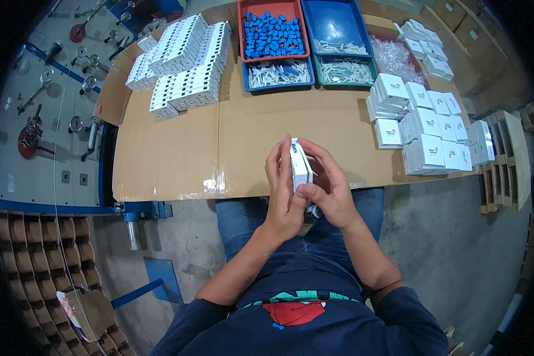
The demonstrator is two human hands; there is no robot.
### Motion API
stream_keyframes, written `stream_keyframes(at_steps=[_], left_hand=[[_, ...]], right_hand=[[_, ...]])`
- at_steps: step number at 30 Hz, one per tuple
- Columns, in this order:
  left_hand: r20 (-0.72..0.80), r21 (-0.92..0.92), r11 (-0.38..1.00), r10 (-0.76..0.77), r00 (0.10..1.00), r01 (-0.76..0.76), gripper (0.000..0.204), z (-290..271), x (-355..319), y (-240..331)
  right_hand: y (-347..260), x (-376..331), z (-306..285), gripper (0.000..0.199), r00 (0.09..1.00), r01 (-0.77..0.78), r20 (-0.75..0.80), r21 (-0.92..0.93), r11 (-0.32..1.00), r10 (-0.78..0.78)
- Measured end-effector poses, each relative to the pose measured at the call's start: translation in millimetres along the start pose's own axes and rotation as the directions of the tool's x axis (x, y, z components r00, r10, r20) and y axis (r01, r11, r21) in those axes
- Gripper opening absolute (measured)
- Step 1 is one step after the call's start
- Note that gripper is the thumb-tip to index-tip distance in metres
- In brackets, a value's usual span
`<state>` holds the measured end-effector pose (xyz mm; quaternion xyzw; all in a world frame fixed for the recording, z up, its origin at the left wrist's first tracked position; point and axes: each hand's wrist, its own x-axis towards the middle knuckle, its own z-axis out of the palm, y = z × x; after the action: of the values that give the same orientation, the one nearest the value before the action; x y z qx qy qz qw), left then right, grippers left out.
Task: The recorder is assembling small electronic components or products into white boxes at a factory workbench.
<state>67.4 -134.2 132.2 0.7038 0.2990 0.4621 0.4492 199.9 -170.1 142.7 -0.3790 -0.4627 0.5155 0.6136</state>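
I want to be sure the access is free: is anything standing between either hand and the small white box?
Nothing visible stands between them: the left hand and the right hand both touch the white box directly.

Soft, moderate light covers the surface [267,121], with glare on the tape [222,181] and glints on the bags [393,58]. The floor [421,225] is dimmer. The left hand [282,199] and right hand [336,199] look fairly sharp. All 4 corners blacken; edges bow near the rim.
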Motion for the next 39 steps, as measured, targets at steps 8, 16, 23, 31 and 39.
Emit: stream_keyframes(at_steps=[8,16,23,31,39], left_hand=[[0.047,0.228,0.872,0.435,0.899,-0.434,0.1,-18,-4,-23],[-0.11,0.19,0.842,0.53,0.841,-0.506,0.081,-13,-3,-32],[-0.198,0.177,0.837,0.546,0.814,-0.518,0.059,-11,-3,-22],[-0.202,0.162,0.828,0.56,0.803,-0.537,0.054,-13,-2,-27],[-0.02,-0.583,0.766,-0.345,0.938,0.269,0.101,-10,-4,14]], right_hand=[[3,-6,8,0.061,0.998,-0.045,-0.054,0.005,0.999,0.045],[7,-9,40,0.057,0.997,-0.014,-0.081,0.011,1.0,0.015],[17,-13,48,0.058,0.982,0.145,-0.106,-0.11,0.983,-0.156],[18,-14,48,0.067,0.978,0.145,-0.123,-0.172,0.974,-0.168],[6,-5,7,0.094,0.879,0.405,0.055,-0.612,0.68,-0.474]])
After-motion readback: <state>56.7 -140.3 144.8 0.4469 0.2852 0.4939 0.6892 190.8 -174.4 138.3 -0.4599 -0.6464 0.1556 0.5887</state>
